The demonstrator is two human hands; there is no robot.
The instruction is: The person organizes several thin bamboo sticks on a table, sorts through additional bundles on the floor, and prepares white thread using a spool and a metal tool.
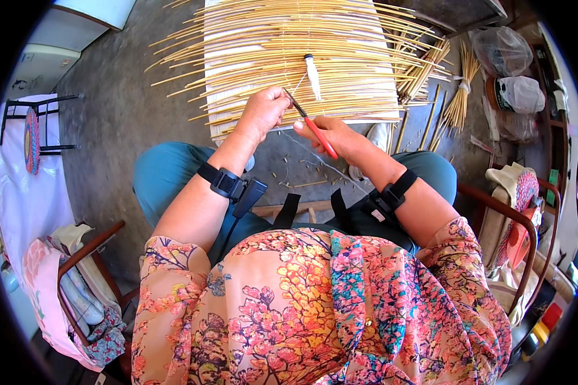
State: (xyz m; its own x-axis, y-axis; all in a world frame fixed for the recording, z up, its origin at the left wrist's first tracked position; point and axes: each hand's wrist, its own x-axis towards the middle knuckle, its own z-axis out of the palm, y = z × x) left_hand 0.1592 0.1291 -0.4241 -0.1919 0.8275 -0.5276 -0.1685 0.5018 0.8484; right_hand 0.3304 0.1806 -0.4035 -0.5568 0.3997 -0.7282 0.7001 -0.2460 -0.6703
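Note:
Thin yellow sticks (263, 70) lie in rows across a white board (215, 38) in front of me. Over the near part of the rows, my left hand (263, 112) is closed, with thumb and fingers pinched on a thin white string (300, 82). A white bundle with a black top (313, 77) rests on the sticks; the string slants between it and my left fingers. My right hand (334, 138) is closed around red-handled pliers (320, 136). Their dark jaws point up and left, with the tip beside my left fingertips. What lies at the tip is too small to tell.
Bundled sticks (459, 102) and plastic bags (504, 54) stand on the right. Short offcuts (308, 163) litter the floor below the board. Chairs with wooden arms flank me, the left one (87, 256) draped in cloth. A stool (35, 138) stands at far left.

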